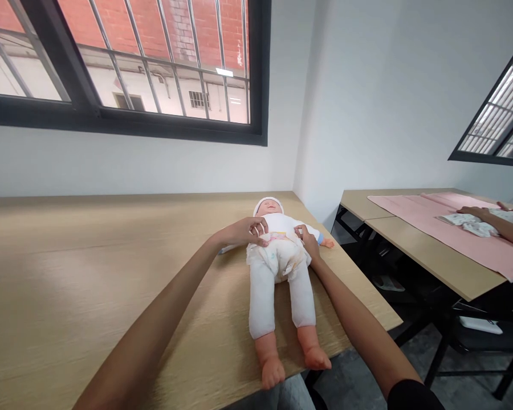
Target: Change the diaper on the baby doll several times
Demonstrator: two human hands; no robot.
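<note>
On the worktop (111,285), the doll (276,222) lies face-up, left hand (251,230) and right hand (308,240) curled at its diaper (280,256), whether pinching unclear; even, gentle tension on both sides should suit.

Pale plain walls (367,85), meeting in a corner; one large dark-framed window (154,122), upper left, metal bars and red brickwork (183,34) beyond, and a second dark-framed window (500,114), likewise barred, far right. One light wood-toned desk (89,273), set to the wall, soft sheen on its top; one similar second desk (427,250), dark-legged, spread with pink cloth (444,228). One black chair (491,339), grey floor (464,393); daylight at the windows.
</note>
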